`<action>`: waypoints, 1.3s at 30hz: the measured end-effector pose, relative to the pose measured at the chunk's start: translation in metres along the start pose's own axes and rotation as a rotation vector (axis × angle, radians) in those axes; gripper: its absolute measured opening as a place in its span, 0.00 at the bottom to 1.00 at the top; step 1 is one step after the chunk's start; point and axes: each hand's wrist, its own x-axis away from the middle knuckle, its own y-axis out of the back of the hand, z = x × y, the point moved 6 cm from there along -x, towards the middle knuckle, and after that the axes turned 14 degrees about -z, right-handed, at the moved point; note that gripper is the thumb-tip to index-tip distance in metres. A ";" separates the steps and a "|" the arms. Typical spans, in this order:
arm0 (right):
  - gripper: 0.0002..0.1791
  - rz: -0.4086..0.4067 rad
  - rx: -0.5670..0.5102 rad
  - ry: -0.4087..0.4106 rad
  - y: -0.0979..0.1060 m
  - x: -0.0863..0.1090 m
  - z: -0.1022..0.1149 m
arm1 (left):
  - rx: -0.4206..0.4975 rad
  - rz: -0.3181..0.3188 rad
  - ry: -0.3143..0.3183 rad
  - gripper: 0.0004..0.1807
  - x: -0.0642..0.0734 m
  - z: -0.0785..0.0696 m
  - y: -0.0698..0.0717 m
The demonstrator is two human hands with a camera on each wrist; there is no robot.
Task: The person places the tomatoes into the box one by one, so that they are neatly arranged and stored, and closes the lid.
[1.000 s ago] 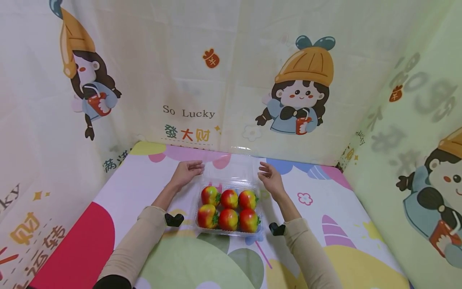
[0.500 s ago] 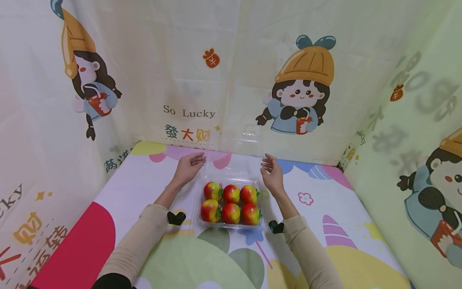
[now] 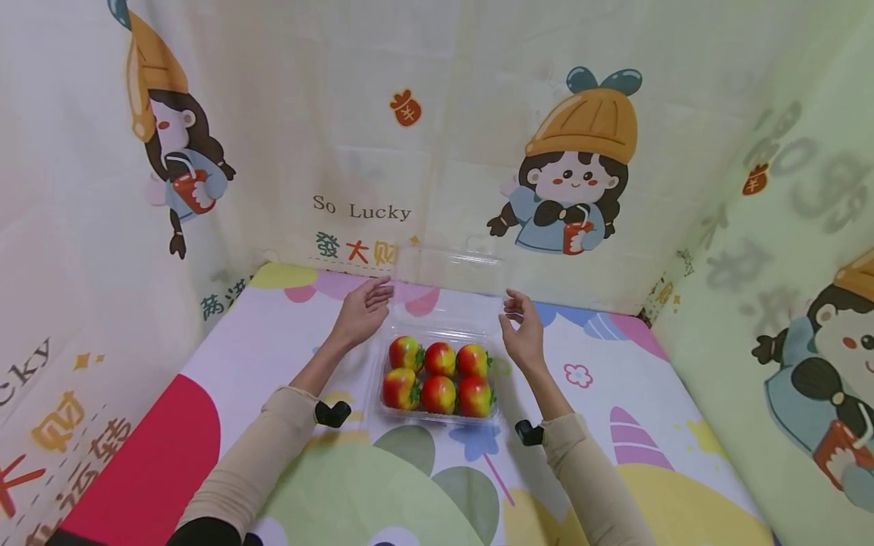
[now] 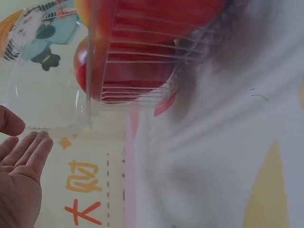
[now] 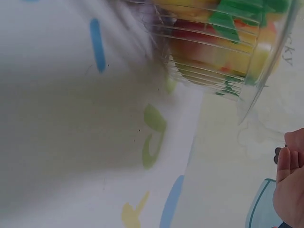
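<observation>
A clear plastic clamshell fruit box [image 3: 437, 418] stands on the table, its base holding several red-and-yellow fruits [image 3: 438, 394] with green leaves. Its transparent lid [image 3: 451, 277] is raised behind the base. At the lid's left side, my left hand [image 3: 364, 312] has fairly straight fingers, the tips beside the lid edge; the left wrist view shows thumb and fingers apart near that edge. My right hand [image 3: 524, 331] is at the lid's right side with fingers loosely bent. Whether either hand touches the lid is hard to tell, as the plastic is see-through.
The table [image 3: 532, 409] carries a printed cloth with coloured shapes. Cartoon-printed curtains [image 3: 451, 152] enclose it at the back and both sides; the back curtain hangs close behind the lid.
The box has shifted slightly away from me, and its lid's far edge has risen. Both hands have moved a little forward alongside the lid.
</observation>
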 end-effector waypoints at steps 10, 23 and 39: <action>0.15 0.010 -0.088 -0.048 0.024 0.020 0.035 | 0.017 -0.020 -0.027 0.22 0.011 0.014 0.010; 0.24 -0.012 -0.219 -0.134 0.047 0.046 0.022 | -0.067 0.021 -0.076 0.21 0.047 -0.001 0.019; 0.18 0.077 -0.079 -0.170 0.066 0.082 0.024 | -0.126 0.107 -0.032 0.16 0.085 0.009 0.031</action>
